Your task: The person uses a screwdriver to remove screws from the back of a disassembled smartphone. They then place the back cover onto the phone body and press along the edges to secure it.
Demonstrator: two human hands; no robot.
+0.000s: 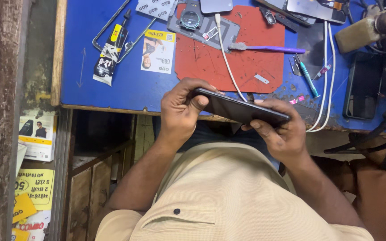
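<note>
Phone [240,109], a dark slab seen almost edge-on, sits between both hands just above the near edge of the blue desk [126,89], over the person's lap. The left hand [182,111] closes around its end at 9 o'clock, thumb laid along the top edge and fingers curled behind. The right hand [280,129] grips the end at 3 o'clock, fingers wrapped over the far edge and the thumb underneath.

A white cable [226,58] runs from 12 o'clock of the phone across a red mat [246,67] and drops behind the phone's middle; whether it is plugged in cannot be told. On the mat, at 12 o'clock, lies a grey phone frame [204,24] with a round camera ring, and just to its 3 o'clock a purple-handled brush [269,48]. At 2 o'clock from the phone a teal screwdriver [308,78] rests on the desk beside two more white cables [327,76]. At 10 o'clock lie a black glue tube [110,49] and a printed card [158,51], side by side. A second dark phone [362,87] lies flat at 3 o'clock near the desk's edge.
</note>
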